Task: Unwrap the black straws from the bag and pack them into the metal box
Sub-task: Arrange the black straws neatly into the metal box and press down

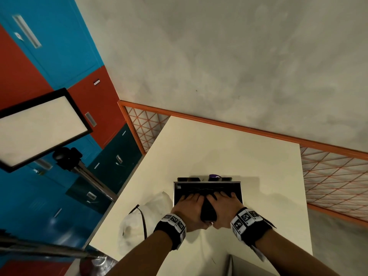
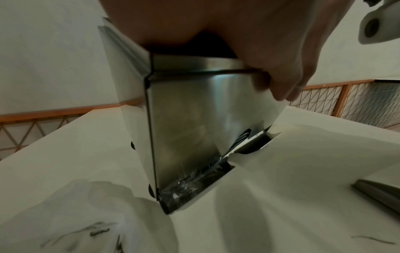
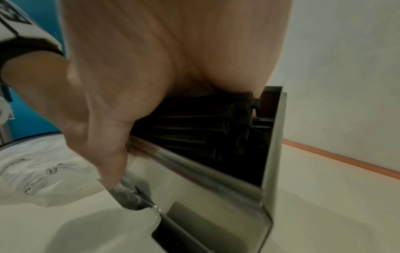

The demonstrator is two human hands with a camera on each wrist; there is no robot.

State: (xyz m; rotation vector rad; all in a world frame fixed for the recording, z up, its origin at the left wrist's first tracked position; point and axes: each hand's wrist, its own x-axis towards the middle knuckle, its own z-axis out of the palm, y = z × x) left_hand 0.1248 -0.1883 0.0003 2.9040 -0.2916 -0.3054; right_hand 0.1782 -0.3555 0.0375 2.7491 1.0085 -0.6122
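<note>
Nearest me, at six o'clock on the pale table [image 1: 249,156], a grey metal edge [image 1: 231,263] pokes into view, and I cannot tell what it belongs to. Just beyond it my two wrists come in, each strapped with a black band [image 1: 250,226] carrying black-and-white square markers.

My left hand [image 1: 190,211] lies flat on top of the black straws [image 1: 207,193], fingers stretched out toward twelve o'clock, thumb hooked down over the near wall of the metal box [image 2: 194,119]. My right hand [image 1: 223,210] mirrors it right alongside, fingers laid straight over the straws, pressing, thumb reaching down outside the near rim. Neither hand is clenched; both are spread and bearing down on the pile. The wrist view on the right shows the straws stacked lengthwise, their round open ends lined up just short of the box's right wall, filling it up to the rim.

Under the box's near edge a bit of clear crinkled wrapper [image 2: 186,184] peeks out. At nine o'clock from the box, touching its left side, the crumpled white plastic bag [image 1: 143,218] slumps on the table with a black strip across it.

Past the box at twelve o'clock, something dark and something purple [image 1: 214,177] sit right behind its far wall, mostly hidden.

Farther out, an orange-framed mesh fence [image 1: 328,176] runs round the table; at ten o'clock a light panel [image 1: 39,128] on a stand fronts blue and red lockers [image 1: 59,46]
</note>
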